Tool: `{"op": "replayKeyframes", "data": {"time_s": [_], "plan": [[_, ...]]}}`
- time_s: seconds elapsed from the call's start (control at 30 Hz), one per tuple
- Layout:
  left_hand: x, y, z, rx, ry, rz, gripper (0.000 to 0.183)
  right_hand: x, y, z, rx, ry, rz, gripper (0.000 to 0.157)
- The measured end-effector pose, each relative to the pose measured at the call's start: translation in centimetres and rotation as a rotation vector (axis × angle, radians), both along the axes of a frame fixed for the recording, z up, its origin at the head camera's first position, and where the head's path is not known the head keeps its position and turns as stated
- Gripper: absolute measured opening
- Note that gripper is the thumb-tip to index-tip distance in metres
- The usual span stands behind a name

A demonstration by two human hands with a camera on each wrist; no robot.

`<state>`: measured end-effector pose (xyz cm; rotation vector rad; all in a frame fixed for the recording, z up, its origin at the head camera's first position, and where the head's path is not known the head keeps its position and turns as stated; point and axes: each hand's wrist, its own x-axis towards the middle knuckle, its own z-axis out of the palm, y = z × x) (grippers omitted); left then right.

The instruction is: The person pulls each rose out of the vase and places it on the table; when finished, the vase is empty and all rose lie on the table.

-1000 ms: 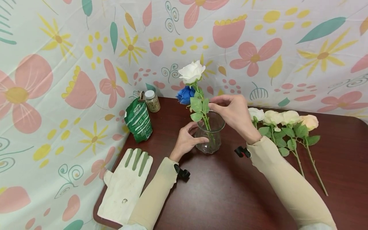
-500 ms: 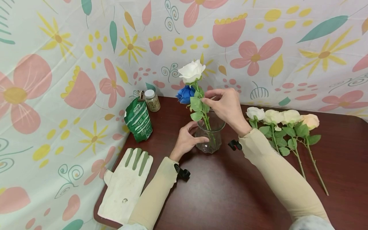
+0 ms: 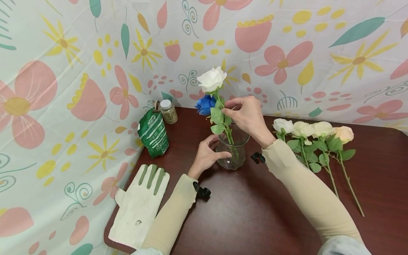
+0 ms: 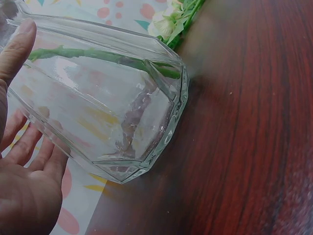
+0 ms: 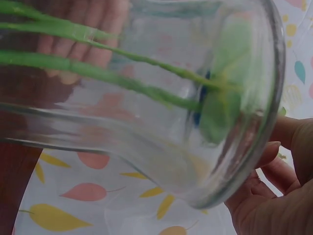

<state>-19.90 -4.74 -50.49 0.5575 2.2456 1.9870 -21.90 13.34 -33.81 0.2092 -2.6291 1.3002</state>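
A clear glass vase [image 3: 238, 160] stands on the dark table, and my left hand [image 3: 205, 156] grips its left side, thumb at the front. In the left wrist view the thumb and fingers [image 4: 29, 152] lie on either side of the glass. A white rose [image 3: 211, 79] and a lower blue rose [image 3: 205, 105] stand in the vase, leaning left. Above the rim, my right hand [image 3: 248, 115] pinches the white rose's stem near its leaves; the fingertips are partly hidden. Through the glass in the right wrist view run green stems [image 5: 98, 73].
Several white, cream and peach roses [image 3: 322, 130] lie to the right. On the left are a pair of white-and-green gloves [image 3: 138, 209], a green bag [image 3: 153, 134] and a lidded jar [image 3: 169, 112]. Patterned cloth [image 3: 280, 42] hangs behind the table [image 3: 242, 212].
My right hand has moved left from beside the vase's rim to the rose stem, then slightly further. The left hand, vase and roses have stayed in place.
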Motion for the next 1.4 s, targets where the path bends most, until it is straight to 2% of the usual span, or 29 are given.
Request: {"op": "replayKeyframes", "data": {"time_s": [0.23,0.63,0.9,1.4], "plan": [[0.0,0.1,0.1,-0.001,-0.005,0.001,0.068,0.1,0.2,0.0,-0.017,-0.015,-0.009,0.018],[0.0,0.1,0.3,0.019,0.015,-0.004,0.069,0.4,0.8,0.3,-0.13,-0.024,-0.049,0.021],[-0.1,0.3,0.2,0.015,0.015,0.007,0.069,0.5,0.9,0.8,-0.18,0.026,-0.075,0.019],[0.1,0.0,0.3,-0.002,-0.008,-0.005,0.076,1.1,1.3,2.0,-0.376,0.089,-0.062,0.021]]}}
